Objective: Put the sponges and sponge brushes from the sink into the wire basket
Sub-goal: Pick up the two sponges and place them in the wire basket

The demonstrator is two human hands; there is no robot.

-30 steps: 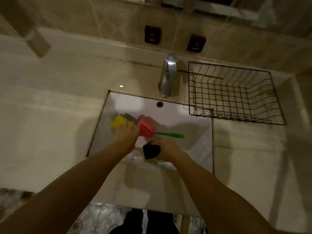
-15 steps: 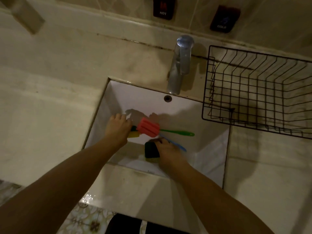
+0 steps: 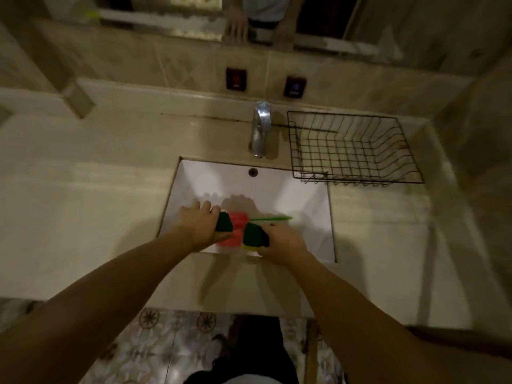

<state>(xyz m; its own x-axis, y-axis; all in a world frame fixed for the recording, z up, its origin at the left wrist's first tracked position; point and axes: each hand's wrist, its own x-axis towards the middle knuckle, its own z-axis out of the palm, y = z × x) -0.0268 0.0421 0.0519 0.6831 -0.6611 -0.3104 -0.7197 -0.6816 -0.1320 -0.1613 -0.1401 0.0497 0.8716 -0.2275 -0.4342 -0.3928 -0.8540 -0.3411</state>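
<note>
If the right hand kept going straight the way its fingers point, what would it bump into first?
Probably the red sponge brush: the right hand, gripping a dark green sponge, points left and slightly away, and the brush lies just beyond. Depth is uncertain.

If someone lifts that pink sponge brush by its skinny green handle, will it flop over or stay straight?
Probably mostly straight: the green handle looks thin, straight and rigid. The pink sponge brush head looks like foam, so likely light and squashy, heavier if wet. Lying in the sink, its rounded head might roll a little when nudged.
</note>
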